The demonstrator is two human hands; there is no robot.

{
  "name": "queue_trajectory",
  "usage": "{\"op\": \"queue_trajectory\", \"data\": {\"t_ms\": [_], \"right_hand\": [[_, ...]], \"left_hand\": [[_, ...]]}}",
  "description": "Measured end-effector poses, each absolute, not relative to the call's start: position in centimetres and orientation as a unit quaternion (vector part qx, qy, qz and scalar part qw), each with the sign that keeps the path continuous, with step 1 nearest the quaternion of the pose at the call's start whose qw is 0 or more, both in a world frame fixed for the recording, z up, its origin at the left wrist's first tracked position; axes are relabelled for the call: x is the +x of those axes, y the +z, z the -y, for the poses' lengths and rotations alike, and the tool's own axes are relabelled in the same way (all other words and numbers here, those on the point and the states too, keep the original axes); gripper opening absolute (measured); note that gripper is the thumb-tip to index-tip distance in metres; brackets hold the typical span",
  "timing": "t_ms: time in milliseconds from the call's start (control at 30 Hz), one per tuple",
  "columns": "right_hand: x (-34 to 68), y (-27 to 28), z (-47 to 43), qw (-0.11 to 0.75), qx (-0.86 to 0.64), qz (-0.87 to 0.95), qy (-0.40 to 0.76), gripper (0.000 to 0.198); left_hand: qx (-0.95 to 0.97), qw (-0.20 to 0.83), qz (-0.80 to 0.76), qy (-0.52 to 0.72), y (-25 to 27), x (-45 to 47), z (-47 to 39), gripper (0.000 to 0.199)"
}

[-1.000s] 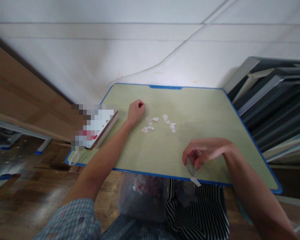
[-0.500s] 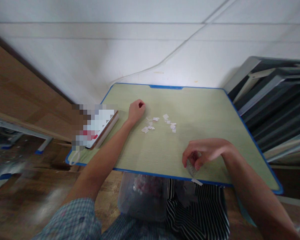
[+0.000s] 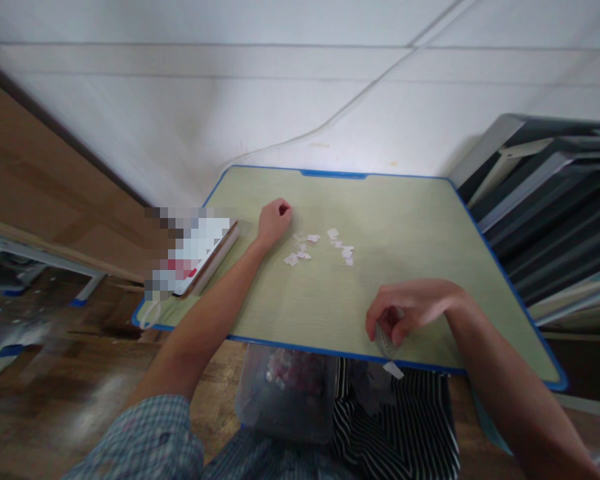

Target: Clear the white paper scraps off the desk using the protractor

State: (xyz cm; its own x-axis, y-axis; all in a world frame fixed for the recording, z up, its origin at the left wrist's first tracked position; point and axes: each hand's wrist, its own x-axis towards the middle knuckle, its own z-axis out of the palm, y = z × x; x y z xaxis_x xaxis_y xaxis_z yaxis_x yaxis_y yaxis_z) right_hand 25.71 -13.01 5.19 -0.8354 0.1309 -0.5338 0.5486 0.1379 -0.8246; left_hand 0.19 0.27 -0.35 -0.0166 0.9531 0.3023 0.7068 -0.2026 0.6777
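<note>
Right now my right hand (image 3: 410, 307), at the lower right of the frame, pinches a small greyish, see-through piece (image 3: 386, 345) between curled fingers, above the near edge of the table (image 3: 410, 220). Just below that piece shows a white tag (image 3: 393, 370); I can't tell how the two are joined. My left hand (image 3: 275, 220), left of the frame's centre, rests on the tabletop with its fingers loosely curled in, and I can't tell whether anything is inside. Near it, mid-frame, small white paper bits (image 3: 349, 253) lie in two loose groups. A partly blurred box-like thing (image 3: 220, 230) sits at the table's left. At the bottom centre, a clear bin (image 3: 285, 423) stands beside black-and-white striped cloth (image 3: 425, 413).
</note>
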Motion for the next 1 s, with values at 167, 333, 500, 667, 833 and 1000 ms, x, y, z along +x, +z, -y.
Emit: {"op": "queue_trajectory", "data": {"t_ms": [167,333,500,667,833,1000], "right_hand": [[25.0,5.3,13.4,0.173,0.218,-0.75,-0.601,0.034],[24.6,5.5,13.7,0.187,0.216,-0.754,-0.591,0.033],[25.1,5.7,13.4,0.18,0.222,-0.748,-0.6,0.033],[26.0,5.8,13.1,0.146,0.239,-0.744,-0.606,0.034],[26.3,6.2,12.9,0.127,0.248,-0.762,-0.585,0.033],[26.4,5.9,12.5,0.023,0.299,-0.777,-0.554,0.033]], "left_hand": [[0.681,0.168,-0.61,0.368,-0.4,0.2,-0.3,0.012],[0.683,0.167,-0.61,0.367,-0.3,0.2,-0.3,0.012],[0.682,0.164,-0.613,0.363,-0.4,0.2,-0.3,0.012],[0.68,0.164,-0.616,0.361,-0.3,0.2,-0.3,0.012],[0.681,0.164,-0.613,0.365,-0.3,0.2,-0.3,0.012],[0.682,0.162,-0.611,0.368,-0.4,0.2,-0.3,0.012]]}}
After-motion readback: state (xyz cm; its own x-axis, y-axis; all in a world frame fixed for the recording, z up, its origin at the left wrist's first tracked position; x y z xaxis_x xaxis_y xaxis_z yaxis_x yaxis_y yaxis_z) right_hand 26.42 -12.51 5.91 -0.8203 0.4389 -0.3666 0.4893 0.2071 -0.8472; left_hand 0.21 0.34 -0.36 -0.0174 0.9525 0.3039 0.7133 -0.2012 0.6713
